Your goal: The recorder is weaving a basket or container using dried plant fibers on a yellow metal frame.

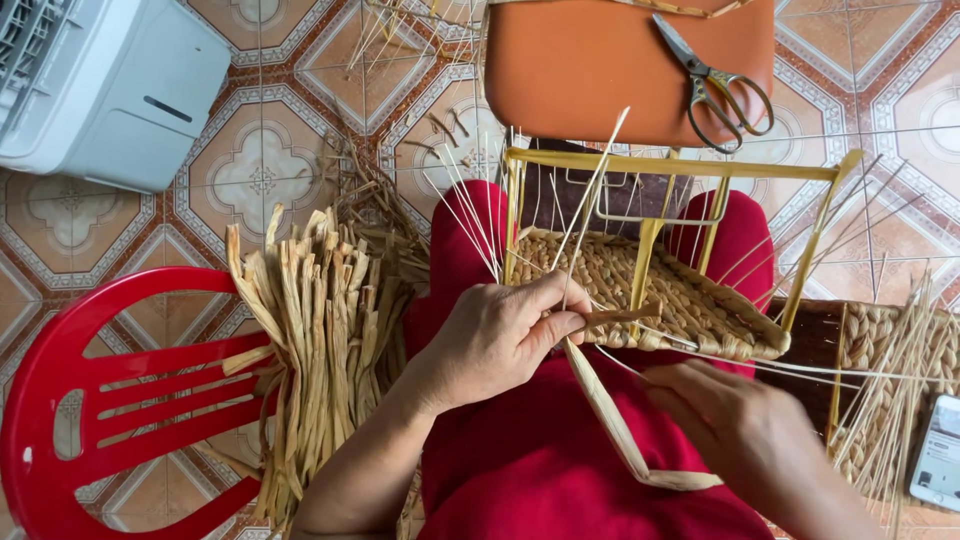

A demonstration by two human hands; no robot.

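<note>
Half-woven straw basket (650,290) on yellow wire frame (660,165), nothing inside. Left hand (495,335) pinching flat dried strand (610,410); right hand (735,420) probably gripping it too, fingers hidden.

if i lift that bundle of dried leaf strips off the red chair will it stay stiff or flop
The bundle of dried strips already droops over the red chair, so it would probably flop. It looks light. The strips appear loose, so some may slip out.
</note>
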